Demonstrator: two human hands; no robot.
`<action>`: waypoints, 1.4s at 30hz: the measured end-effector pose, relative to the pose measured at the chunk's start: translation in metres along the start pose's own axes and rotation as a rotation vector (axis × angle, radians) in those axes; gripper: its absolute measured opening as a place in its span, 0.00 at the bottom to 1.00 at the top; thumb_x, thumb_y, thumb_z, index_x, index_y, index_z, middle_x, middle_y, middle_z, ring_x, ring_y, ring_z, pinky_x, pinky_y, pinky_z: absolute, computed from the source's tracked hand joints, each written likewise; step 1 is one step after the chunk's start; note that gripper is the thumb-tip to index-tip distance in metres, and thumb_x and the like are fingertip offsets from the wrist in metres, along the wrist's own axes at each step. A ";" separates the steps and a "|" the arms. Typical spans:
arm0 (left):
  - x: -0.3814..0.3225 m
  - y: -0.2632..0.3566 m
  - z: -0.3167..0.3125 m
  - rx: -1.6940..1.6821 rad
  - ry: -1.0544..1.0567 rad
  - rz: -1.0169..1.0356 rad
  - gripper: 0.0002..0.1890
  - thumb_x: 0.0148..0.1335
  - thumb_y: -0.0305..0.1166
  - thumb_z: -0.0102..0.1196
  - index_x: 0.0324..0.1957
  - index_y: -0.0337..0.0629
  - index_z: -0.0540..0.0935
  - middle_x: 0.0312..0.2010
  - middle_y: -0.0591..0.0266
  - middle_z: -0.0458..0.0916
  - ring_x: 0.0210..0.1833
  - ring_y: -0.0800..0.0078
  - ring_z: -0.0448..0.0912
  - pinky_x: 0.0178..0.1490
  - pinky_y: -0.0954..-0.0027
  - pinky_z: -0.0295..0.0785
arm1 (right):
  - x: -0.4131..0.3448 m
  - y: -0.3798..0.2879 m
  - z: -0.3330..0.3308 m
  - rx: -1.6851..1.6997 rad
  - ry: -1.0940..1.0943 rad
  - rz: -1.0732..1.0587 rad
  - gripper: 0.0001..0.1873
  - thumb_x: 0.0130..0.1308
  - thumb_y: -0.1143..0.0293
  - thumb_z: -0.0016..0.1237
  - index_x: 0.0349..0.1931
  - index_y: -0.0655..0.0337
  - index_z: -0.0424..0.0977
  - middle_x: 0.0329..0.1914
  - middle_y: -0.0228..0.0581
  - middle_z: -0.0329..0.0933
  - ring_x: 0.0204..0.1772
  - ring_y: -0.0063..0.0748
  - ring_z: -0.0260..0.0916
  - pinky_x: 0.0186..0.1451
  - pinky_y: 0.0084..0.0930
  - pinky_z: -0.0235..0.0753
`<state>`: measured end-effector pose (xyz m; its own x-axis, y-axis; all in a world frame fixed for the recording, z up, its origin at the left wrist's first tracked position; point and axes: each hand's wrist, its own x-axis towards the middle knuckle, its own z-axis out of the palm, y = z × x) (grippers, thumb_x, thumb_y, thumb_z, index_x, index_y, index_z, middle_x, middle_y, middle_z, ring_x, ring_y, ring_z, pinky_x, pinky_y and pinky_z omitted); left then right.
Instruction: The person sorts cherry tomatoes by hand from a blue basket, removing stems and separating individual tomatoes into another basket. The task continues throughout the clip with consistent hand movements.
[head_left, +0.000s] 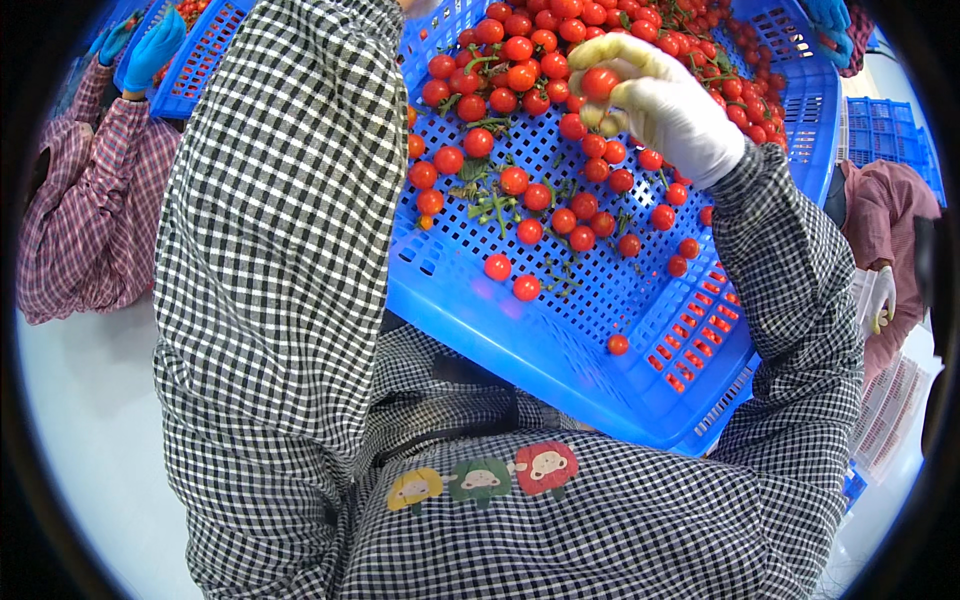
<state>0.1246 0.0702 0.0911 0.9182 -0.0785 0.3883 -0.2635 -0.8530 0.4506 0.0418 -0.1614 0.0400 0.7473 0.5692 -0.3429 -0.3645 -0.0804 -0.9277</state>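
Note:
My right hand, in a white glove with yellow-stained fingertips, holds a red cherry tomato between thumb and fingers. It is above a blue perforated plastic crate standing tilted in view before me. A dense heap of cherry tomatoes fills the crate's far part, while loose ones lie nearer, among green stems and dry leaf bits. Only a pale sliver of my left hand shows at the top edge, past the checked sleeve; its fingers and anything in them are hidden.
At the upper left, a person's blue-gloved hand is beside another blue crate with tomatoes. Another blue-gloved hand shows at the upper right. A person in a reddish shirt stands at right, near stacked blue crates.

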 end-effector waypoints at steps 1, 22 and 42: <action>0.001 -0.002 0.003 0.010 0.015 0.021 0.25 0.65 0.43 0.53 0.59 0.37 0.73 0.46 0.40 0.82 0.52 0.46 0.80 0.56 0.56 0.73 | 0.001 0.002 -0.005 0.227 -0.030 -0.044 0.19 0.61 0.73 0.46 0.54 0.61 0.72 0.44 0.33 0.76 0.48 0.25 0.74 0.49 0.24 0.75; 0.004 -0.006 0.011 -0.012 0.011 0.081 0.17 0.65 0.42 0.54 0.48 0.38 0.79 0.40 0.40 0.83 0.46 0.46 0.81 0.50 0.56 0.75 | -0.020 -0.031 0.014 -0.636 -0.608 0.534 0.14 0.67 0.70 0.50 0.51 0.67 0.76 0.38 0.39 0.82 0.40 0.25 0.80 0.41 0.24 0.81; 0.012 -0.018 0.010 -0.109 0.101 0.155 0.16 0.64 0.39 0.55 0.48 0.39 0.80 0.37 0.43 0.83 0.43 0.50 0.83 0.49 0.58 0.76 | 0.005 0.025 0.009 -1.051 -0.016 -0.308 0.14 0.60 0.73 0.57 0.47 0.59 0.78 0.43 0.40 0.76 0.49 0.41 0.76 0.51 0.34 0.78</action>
<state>0.1430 0.0795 0.0799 0.8313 -0.1477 0.5358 -0.4347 -0.7735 0.4612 0.0317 -0.1530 0.0163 0.7147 0.6949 -0.0796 0.4986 -0.5860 -0.6388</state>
